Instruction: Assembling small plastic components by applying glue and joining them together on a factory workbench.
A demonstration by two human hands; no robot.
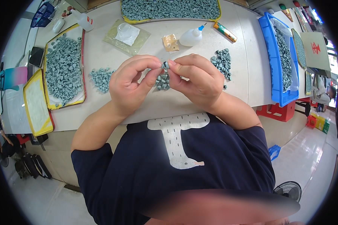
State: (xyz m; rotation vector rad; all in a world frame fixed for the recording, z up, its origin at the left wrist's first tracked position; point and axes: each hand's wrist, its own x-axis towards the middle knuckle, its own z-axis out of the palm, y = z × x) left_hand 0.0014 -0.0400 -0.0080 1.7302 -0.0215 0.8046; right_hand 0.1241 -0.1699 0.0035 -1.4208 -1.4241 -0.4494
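Over the middle of the white table [97,57], the left hand [129,83] and the right hand [199,77] met at their fingertips around one small stone [165,65]. The left thumb and forefinger were closed on its left side, the right thumb and forefinger on its right, with no gap to spare; the other fingers of both hands were loosely curled. The stone looked dark with a pale patch, though it was too small for its finer shape to show. Just below it, between the hands, was a small heap of grey-green stones [162,82], partly hidden. A second pile [101,78] lay just beside the left hand, and a third, darker pile [222,63] beside the right. Beyond the hands stood a white squeeze bottle [190,38] with a blue tip, between a beige card [171,43] and a printed tube [225,32]. Farther left, a yellow-edged tray [69,105] held many more stones, and at the far right a blue bin [275,73] held others.
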